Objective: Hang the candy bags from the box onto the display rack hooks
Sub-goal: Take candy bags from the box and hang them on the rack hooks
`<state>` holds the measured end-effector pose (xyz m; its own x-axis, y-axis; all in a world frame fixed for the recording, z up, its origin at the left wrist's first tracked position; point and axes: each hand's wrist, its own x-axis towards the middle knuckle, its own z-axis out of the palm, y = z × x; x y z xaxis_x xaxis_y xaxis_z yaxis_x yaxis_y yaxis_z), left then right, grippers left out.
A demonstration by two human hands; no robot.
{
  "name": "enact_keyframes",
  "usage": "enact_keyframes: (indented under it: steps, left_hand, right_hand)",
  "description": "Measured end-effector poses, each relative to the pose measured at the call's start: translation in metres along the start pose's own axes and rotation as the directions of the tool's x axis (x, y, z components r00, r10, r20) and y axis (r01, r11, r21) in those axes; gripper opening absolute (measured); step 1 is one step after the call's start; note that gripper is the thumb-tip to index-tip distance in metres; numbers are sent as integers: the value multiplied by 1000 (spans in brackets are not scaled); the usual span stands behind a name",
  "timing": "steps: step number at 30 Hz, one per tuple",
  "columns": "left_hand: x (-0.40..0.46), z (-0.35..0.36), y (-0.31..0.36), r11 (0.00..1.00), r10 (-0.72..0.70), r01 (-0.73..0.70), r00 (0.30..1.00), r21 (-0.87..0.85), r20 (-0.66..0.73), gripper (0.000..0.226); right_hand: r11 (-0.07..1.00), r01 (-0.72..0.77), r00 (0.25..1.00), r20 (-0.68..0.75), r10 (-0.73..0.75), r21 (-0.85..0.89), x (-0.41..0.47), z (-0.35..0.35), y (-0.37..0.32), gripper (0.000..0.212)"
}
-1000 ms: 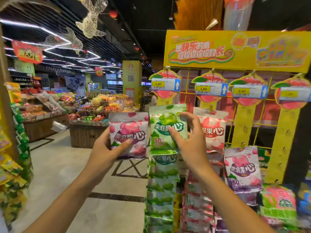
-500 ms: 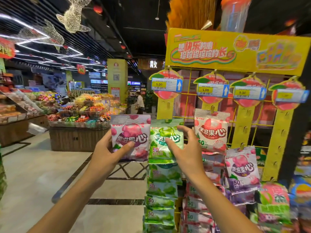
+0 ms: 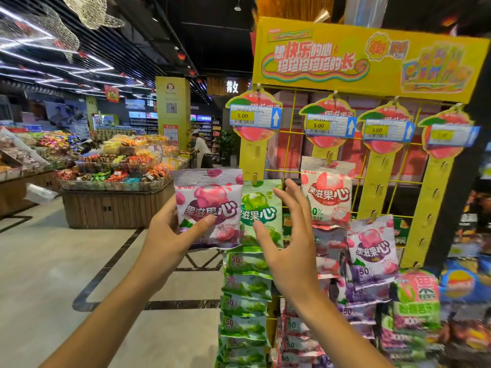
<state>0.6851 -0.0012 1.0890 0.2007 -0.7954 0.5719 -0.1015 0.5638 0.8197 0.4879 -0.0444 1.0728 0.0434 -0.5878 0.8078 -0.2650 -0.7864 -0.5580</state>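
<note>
A pale polished stone floor [image 3: 53, 261] with dark inlaid lines; far left, a wooden slatted produce island [image 3: 114, 205]; bright white ceiling light strips [image 3: 53, 57] overhead.

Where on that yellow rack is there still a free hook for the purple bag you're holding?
Free hooks show on the two right-hand yellow strips, between the price tags and the hanging purple bag. The first strip has bare hooks above the green bag. Below, bags crowd every column.
</note>
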Motion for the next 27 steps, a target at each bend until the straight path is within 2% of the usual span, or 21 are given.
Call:
enact_keyframes:
  steps: [3, 10, 16, 19, 20, 23, 27]
  left_hand:
    - [0, 6, 1, 1000, 5, -5, 999, -8, 32, 46]
    - [-5, 41, 6, 999, 37, -38, 989, 6, 141, 47]
    - [-11, 97, 12, 996, 73, -80, 978, 30, 197, 46]
    - [-14, 146, 14, 996, 89, -93, 970, 9, 225, 41]
    - [-15, 164, 12, 994, 100, -105, 968, 12, 232, 40]
    - [-18, 217, 11, 987, 140, -154, 965, 48, 223, 40]
    - [-19, 267, 4, 979, 134, -170, 954, 116, 270, 41]
  right_hand:
    - [994, 4, 998, 63, -11, 112, -1, -6, -10, 55]
    - [947, -242, 952, 240, 190, 210, -3, -26, -6, 62]
    - [935, -300, 933, 263, 247, 188, -8, -74, 18, 68]
    - [943, -305, 935, 229, 270, 135, -9, -114, 34, 82]
    - [947, -294, 940, 221, 260, 134, -9, -129, 40, 78]
    - [949, -238, 963, 174, 204, 205, -3, -176, 51, 38]
    - [947, -207, 976, 113, 184, 244, 1, -225, 78, 30]
